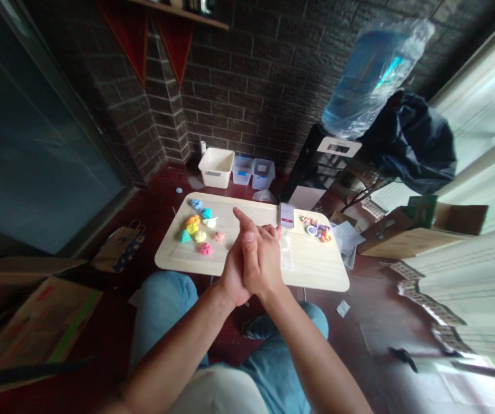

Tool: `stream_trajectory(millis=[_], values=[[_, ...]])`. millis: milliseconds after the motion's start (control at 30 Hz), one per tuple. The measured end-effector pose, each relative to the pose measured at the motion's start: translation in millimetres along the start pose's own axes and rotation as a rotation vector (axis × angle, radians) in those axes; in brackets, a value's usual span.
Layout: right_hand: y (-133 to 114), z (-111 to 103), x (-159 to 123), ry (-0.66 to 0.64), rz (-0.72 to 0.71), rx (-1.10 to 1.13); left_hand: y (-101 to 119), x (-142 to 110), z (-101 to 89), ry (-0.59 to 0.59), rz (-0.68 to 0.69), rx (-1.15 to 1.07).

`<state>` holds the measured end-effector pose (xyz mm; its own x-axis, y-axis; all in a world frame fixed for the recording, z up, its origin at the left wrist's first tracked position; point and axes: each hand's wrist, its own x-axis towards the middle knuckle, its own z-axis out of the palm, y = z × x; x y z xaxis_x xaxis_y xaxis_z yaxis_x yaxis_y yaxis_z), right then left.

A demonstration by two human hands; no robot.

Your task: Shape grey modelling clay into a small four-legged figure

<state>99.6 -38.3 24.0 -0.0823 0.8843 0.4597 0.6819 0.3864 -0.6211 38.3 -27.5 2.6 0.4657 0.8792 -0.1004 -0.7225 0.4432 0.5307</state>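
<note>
My left hand (230, 275) and my right hand (261, 260) are pressed palm to palm over the near middle of a low, pale wooden table (316, 275). The right hand lies on top and the fingers point away from me. Whatever may be between the palms is hidden. Several small coloured clay lumps (199, 229) lie on the table to the left of the hands. A white phone-like device (287, 214) rests at the table's far edge, just beyond my fingers. More small coloured pieces (317, 230) sit at the far right. A clear plastic sheet (286, 257) lies beside my right hand.
A white bin (216, 167) and two clear boxes (253, 172) stand by the brick wall. A big water bottle (372, 75) and a dark bag (411, 141) are at the right, cardboard boxes (406, 233) below them. A paper bag (120, 247) sits left of the table.
</note>
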Motion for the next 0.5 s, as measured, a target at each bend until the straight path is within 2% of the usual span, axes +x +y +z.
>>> stream_trajectory(millis=[67,167,267,333,500], values=[[5,0,0,-0.004,0.070,0.053,-3,4,-8.5,-0.045,-0.085,-0.020],[17,2,4,-0.009,0.285,0.240,-6,12,-24.5,-0.091,-0.253,-0.080],[23,5,7,-0.043,0.422,0.349,-6,16,-32.9,-0.082,-0.312,-0.137],[20,8,8,-0.044,0.414,0.251,-6,16,-31.9,-0.091,-0.304,-0.148],[4,14,1,-0.040,0.256,-0.038,-5,7,-19.8,-0.068,-0.237,-0.034]])
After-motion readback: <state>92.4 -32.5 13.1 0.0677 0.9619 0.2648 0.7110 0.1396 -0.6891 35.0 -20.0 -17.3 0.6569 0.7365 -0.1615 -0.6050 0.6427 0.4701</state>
